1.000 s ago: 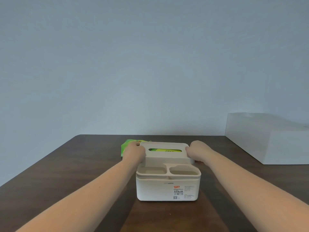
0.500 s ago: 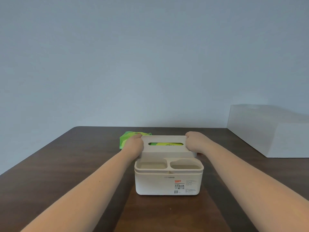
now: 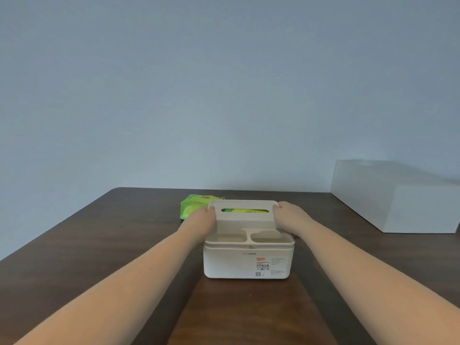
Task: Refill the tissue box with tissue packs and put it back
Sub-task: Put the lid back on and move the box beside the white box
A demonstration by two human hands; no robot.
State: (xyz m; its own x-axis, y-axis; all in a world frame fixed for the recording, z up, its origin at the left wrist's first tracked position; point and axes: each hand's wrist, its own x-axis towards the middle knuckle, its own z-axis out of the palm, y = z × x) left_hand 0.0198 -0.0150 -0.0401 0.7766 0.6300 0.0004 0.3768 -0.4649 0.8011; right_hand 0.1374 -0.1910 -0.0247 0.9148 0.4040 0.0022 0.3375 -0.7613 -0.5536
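Observation:
A cream tissue box [image 3: 231, 263] with two front compartments stands on the dark wooden table [image 3: 87, 245]. Its slotted lid [image 3: 245, 216] is tilted up at the back, and a green tissue pack shows through the slot. My left hand [image 3: 200, 220] grips the lid's left end and my right hand [image 3: 290, 216] grips its right end. A second green tissue pack [image 3: 193, 205] lies on the table behind my left hand, partly hidden by it.
A large white box [image 3: 403, 202] sits at the table's back right, against the pale wall. The table's left edge runs diagonally toward me.
The lid has tilted further upright under both hands, so its slot faces me more. The view has shifted slightly.

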